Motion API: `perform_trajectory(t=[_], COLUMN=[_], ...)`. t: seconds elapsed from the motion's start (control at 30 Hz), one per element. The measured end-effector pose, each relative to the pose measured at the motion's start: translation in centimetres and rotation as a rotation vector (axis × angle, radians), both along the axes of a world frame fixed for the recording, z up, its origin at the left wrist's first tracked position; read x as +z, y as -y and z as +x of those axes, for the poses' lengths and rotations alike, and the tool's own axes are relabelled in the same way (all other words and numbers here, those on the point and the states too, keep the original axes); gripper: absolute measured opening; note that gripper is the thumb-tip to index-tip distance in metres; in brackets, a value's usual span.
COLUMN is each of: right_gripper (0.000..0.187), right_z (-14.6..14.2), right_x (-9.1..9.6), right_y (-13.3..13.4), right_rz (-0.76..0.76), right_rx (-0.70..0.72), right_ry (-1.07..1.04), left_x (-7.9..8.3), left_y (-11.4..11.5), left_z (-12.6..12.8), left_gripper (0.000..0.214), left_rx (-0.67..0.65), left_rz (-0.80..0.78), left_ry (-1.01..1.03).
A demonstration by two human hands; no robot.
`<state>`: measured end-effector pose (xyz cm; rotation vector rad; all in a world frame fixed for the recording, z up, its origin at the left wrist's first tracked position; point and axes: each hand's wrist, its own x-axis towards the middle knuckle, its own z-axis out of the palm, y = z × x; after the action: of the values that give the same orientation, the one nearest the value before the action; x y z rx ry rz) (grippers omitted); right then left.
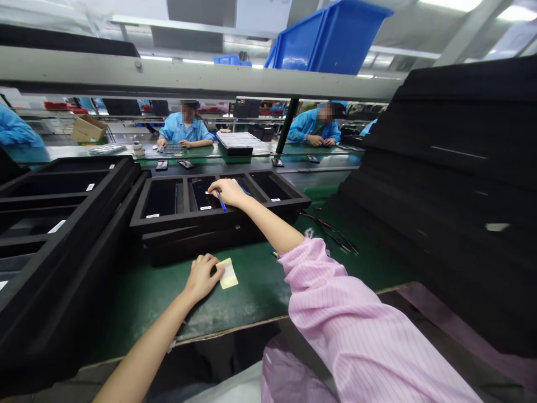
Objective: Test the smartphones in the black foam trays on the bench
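My right hand (230, 193) is closed round a blue pen (221, 200) and reaches over the black foam tray (218, 221). A small white piece, possibly a label, shows at its fingertips, above a dark flat screen-like panel (200, 187) in one slot. More dark panels with white labels (275, 200) lie in the other slots. On the green table my left hand (203, 278) has its fingers bent, with thumb and forefinger at the left edge of a pale yellow label sheet (229, 280). Part of that sheet is hidden under the fingers.
Stacked foam trays (84, 224) stand at left, and a tall black foam stack (453, 212) rises at right. Red and black leads (331, 229) lie on the table. Beyond a conveyor carrying phone-like devices (185, 164), co-workers in blue sit. A blue bin (323, 39) rests on the overhead shelf.
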<state>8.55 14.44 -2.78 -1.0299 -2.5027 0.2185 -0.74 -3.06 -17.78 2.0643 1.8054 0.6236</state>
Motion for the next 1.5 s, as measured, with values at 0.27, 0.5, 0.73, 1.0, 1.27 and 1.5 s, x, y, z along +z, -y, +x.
perform_trajectory(t=[0.27, 0.5, 0.73, 1.0, 1.27, 1.5], right_gripper=[0.021, 0.011, 0.004, 0.022, 0.016, 0.017], right_z=[0.4, -0.5, -1.2, -1.5, -0.5, 1.0], right_x=[1.6, 2.6, 3.7, 4.2, 3.1, 3.1], right_y=[0.3, -0.2, 0.3, 0.4, 0.1, 2.6], right_rz=[-0.189, -0.26, -0.129, -0.039, 0.026, 0.121], right_rx=[0.124, 0.113, 0.004, -0.105, -0.126, -0.069], right_ry=[0.047, 0.244, 0.401, 0.448, 0.4, 0.232], left_x=[-0.2, 0.0, -0.1, -0.2, -0.6, -0.9], left_y=[0.0, -0.1, -0.1, -0.1, -0.1, -0.4], left_z=[0.0, 0.0, 0.0, 0.0, -0.1, -0.5], left_gripper=[0.022, 0.022, 0.021, 0.02, 0.02, 0.026], left_rx=[0.005, 0.003, 0.004, 0.007, 0.0, 0.027], left_rz=[0.002, -0.002, -0.004, 0.0, 0.032, 0.111], left_ry=[-0.008, -0.016, -0.02, -0.006, 0.071, 0.3])
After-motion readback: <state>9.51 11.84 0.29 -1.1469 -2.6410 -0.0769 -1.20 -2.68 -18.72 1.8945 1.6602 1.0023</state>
